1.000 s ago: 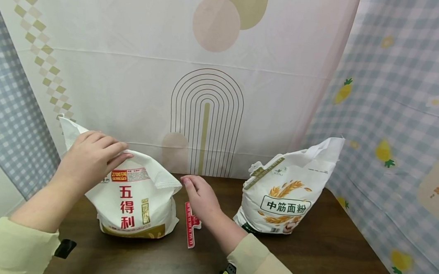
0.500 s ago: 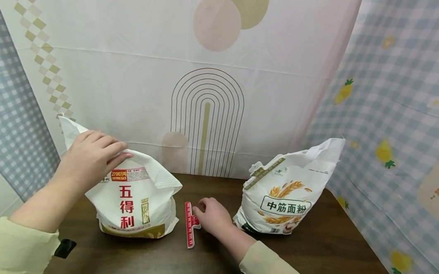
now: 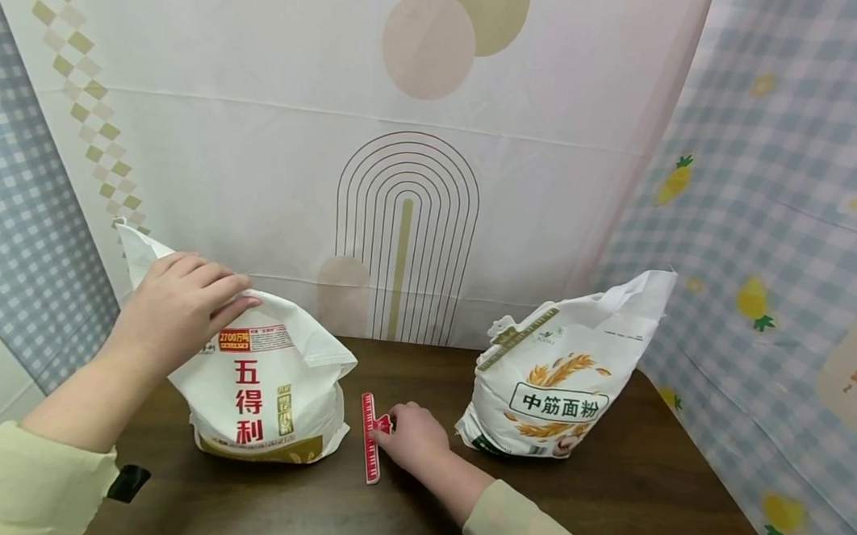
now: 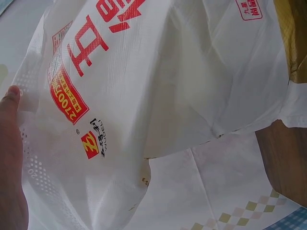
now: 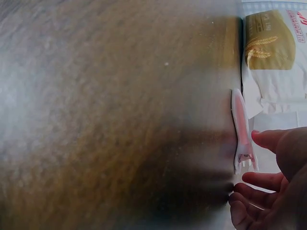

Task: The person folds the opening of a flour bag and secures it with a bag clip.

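My left hand (image 3: 179,307) holds the folded top edge of a white flour bag (image 3: 297,406) with red lettering, which stands on the left of the table. In the left wrist view the thumb (image 4: 13,100) lies against the bag's upper edge, and the other fingers are out of sight. Right of this bag, a red and white bag clip (image 3: 371,458) lies on the table. My right hand (image 3: 415,438) is down at the clip's handle side. In the right wrist view, its thumb and fingers are spread apart around the handle end of the clip (image 5: 241,127), with a gap visible.
A second white flour bag (image 3: 561,371) with wheat-ear print stands at the right, a gold-coloured clip (image 3: 515,341) along its upper left edge. The dark wooden table (image 3: 278,506) is bordered by a pale cloth backdrop (image 3: 273,187) and a checked cloth (image 3: 737,203) at the right.
My right hand has gone from beside the left bag's corner down and rightward to the bag clip's handle. My left hand has stayed on the bag's top.
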`<state>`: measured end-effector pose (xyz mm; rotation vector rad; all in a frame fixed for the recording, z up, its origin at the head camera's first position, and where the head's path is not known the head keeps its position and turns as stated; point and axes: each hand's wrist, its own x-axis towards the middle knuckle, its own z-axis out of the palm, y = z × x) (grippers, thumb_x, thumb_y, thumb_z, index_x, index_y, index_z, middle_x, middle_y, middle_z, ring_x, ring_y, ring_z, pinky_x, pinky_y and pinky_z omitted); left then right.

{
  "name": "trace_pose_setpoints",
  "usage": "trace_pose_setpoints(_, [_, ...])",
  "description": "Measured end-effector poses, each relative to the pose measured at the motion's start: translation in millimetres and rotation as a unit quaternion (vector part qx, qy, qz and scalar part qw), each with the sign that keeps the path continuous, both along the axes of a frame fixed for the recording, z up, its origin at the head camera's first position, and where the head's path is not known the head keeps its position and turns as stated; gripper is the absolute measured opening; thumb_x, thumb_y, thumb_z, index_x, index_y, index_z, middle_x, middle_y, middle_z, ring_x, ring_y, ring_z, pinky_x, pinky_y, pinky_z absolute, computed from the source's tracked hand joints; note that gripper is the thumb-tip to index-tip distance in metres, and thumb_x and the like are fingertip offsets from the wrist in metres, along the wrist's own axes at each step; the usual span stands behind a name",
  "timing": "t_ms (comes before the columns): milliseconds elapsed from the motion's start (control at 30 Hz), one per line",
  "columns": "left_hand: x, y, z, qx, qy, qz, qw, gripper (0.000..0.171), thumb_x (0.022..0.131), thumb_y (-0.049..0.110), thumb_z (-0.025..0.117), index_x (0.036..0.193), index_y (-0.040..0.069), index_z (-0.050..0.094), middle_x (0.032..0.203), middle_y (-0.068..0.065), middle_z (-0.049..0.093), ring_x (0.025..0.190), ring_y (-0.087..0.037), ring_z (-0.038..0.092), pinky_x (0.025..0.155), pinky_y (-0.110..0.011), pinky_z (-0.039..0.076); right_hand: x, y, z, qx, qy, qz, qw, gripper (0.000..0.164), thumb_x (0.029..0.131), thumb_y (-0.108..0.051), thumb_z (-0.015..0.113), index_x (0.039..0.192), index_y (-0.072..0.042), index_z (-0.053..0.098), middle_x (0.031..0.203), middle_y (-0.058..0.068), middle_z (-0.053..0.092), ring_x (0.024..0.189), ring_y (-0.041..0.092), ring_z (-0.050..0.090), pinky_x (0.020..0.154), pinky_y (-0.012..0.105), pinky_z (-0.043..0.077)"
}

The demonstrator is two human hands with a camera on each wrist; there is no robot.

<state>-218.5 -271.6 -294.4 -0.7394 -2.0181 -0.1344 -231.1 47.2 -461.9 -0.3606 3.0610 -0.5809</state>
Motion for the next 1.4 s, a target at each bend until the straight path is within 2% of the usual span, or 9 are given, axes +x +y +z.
trace_pose_setpoints(333, [0.1, -1, -0.8, -0.002, -0.003, 0.004, 1.0000, 0.058, 0.104, 0.053, 0.038, 0.099, 0.008, 0.074, 0.086, -0.008, 0.071, 0.084, -0.033, 0.061, 0.086, -0.052, 0.046, -4.2, -2, -3.3, -0.003, -0.002, -0.008, 1.000, 0.030, 0.081, -0.035, 0.078, 0.097, -0.012, 0.069, 0.083, 0.000, 0.054, 0.073, 0.017, 0.054, 0.057, 0.033, 0.045])
trace_pose_setpoints(733, [1.6, -1, -0.5, -0.005, -0.007, 0.006, 0.9999, 0.059, 0.104, 0.054, 0.037, 0.100, 0.008, 0.074, 0.087, -0.009, 0.071, 0.084, -0.033, 0.061, 0.087, -0.052, 0.046, -8.1, -4, -0.7, -0.027, -0.009, -0.008, 1.000, 0.032, 0.085, -0.017, 0.070, 0.115, -0.013, 0.062, 0.087, 0.005, 0.061, 0.068, 0.017, 0.056, 0.057, 0.034, 0.048])
trace_pose_setpoints(900, [1.1, 0, -1.0, -0.011, 0.000, 0.003, 0.9999, 0.058, 0.104, 0.054, 0.037, 0.100, 0.008, 0.073, 0.087, -0.008, 0.071, 0.084, -0.033, 0.060, 0.086, -0.052, 0.046, -11.7, -4, 1.7, -0.038, -0.016, -0.016, 0.999, 0.036, 0.086, -0.019, 0.070, 0.119, -0.006, 0.062, 0.097, 0.008, 0.065, 0.078, 0.019, 0.060, 0.068, 0.038, 0.053])
trace_pose_setpoints(1000, [0.6, -1, -1.9, -0.016, 0.009, 0.003, 0.9998, 0.056, 0.104, 0.053, 0.038, 0.099, 0.009, 0.073, 0.087, -0.008, 0.071, 0.083, -0.033, 0.060, 0.086, -0.052, 0.046, -15.1, -4, 3.7, -0.042, -0.025, -0.017, 0.999, 0.033, 0.087, -0.022, 0.070, 0.114, -0.003, 0.065, 0.095, 0.009, 0.066, 0.079, 0.020, 0.061, 0.072, 0.039, 0.053])
trace_pose_setpoints(1267, [0.9, -1, -2.4, -0.019, 0.023, -0.001, 0.9996, 0.053, 0.105, 0.051, 0.039, 0.099, 0.010, 0.072, 0.086, -0.008, 0.070, 0.084, -0.034, 0.061, 0.086, -0.053, 0.046, -22.7, -1, 8.4, -0.068, -0.043, -0.026, 0.996, 0.026, 0.088, -0.024, 0.067, 0.106, -0.005, 0.069, 0.097, 0.007, 0.068, 0.084, 0.020, 0.062, 0.077, 0.040, 0.052])
trace_pose_setpoints(1400, [1.8, -2, -2.2, -0.029, 0.010, 0.010, 0.9995, 0.054, 0.105, 0.051, 0.038, 0.100, 0.010, 0.072, 0.088, -0.009, 0.071, 0.085, -0.035, 0.061, 0.088, -0.053, 0.045, -23.5, -1, 10.1, -0.072, -0.046, -0.030, 0.996, 0.025, 0.088, -0.024, 0.068, 0.105, -0.005, 0.070, 0.097, 0.007, 0.068, 0.084, 0.020, 0.062, 0.077, 0.040, 0.052])
